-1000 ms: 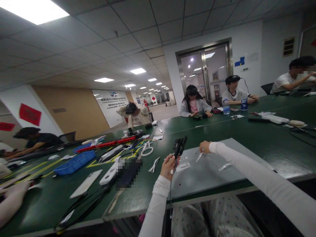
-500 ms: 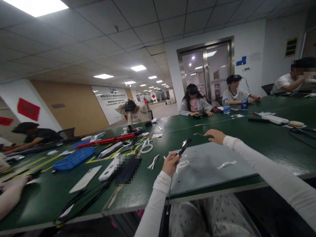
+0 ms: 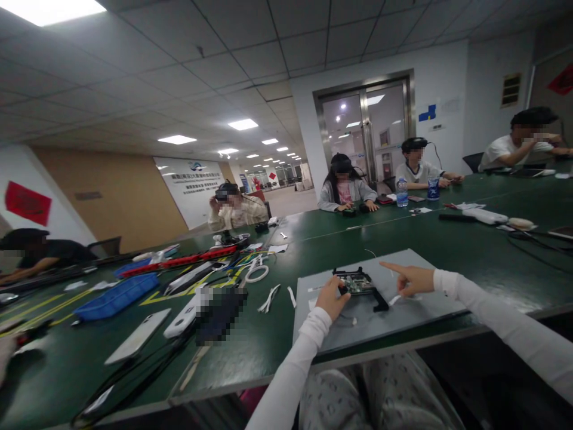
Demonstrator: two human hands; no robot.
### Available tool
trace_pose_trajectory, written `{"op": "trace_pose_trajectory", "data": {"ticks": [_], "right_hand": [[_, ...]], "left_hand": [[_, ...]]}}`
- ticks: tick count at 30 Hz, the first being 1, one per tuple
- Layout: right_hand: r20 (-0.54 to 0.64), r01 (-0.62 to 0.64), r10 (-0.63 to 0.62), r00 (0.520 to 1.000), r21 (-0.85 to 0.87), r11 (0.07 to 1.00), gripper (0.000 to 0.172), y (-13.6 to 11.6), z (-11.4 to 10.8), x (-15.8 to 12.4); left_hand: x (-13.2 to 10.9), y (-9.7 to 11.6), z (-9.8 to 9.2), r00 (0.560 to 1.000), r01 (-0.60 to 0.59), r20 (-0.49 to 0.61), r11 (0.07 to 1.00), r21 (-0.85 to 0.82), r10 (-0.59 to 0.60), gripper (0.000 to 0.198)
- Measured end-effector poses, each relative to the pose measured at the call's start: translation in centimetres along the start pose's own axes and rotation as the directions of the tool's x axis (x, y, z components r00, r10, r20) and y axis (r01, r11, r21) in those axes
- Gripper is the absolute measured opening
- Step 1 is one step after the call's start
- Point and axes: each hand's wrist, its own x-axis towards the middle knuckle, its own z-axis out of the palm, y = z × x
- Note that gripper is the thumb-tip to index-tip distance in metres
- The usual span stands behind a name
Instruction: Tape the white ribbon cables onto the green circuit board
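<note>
While a second ago my left hand held the piece upright in the air, it now lies flat, so its weight rests on the mat and not in my grip.

Far to the left on the green surface (image 3: 470,251) sits a shallow blue plastic tray (image 3: 111,297), ribbed along its wall, and nearer me a white phone (image 3: 138,335), smooth and glossy, lying flat. Next come a coiled white cable (image 3: 256,273) and a few limp white strips (image 3: 268,297), just beside the left edge of the grey mat (image 3: 403,316), a dull, flat sheet with square corners.

My left hand (image 3: 332,298) is closed lightly on the near left end of the circuit board (image 3: 356,282), thumb and fingers curled against its edge. It is a small green board, busy with tiny parts, set in a hard black frame with a black leg sticking out toward the right. It lies near the middle of the mat.

My right hand (image 3: 414,279), which half a second ago reached far forward over the surface, has drawn back to just right of the board. Its forefinger is stretched out toward the board, the other fingers are folded in, and it holds nothing; finger and frame are near but apart.
</note>
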Motion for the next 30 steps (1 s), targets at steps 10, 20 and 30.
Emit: {"op": "trace_pose_trajectory", "data": {"ticks": [10, 20, 30], "right_hand": [[0.049, -0.045, 0.040, 0.998, 0.108, 0.993, 0.094, -1.0, 0.3, 0.0], [-0.022, 0.001, 0.001, 1.000, 0.092, 0.996, 0.087, -1.1, 0.4, 0.3], [-0.116, -0.052, 0.018, 0.993, -0.295, 0.954, 0.074, -2.3, 1.1, -0.5]], "left_hand": [[-0.2, -1.8, 0.8, 0.999, 0.023, 0.039, 0.999, 0.034, -0.025, 0.020], [-2.7, -0.7, 0.0, 0.975, 0.205, 0.079, 0.978, 0.040, -0.207, 0.052], [-3.4, -8.6, -7.5, 0.815, 0.575, -0.214, 0.799, 0.174, -0.539, 0.030]]}}
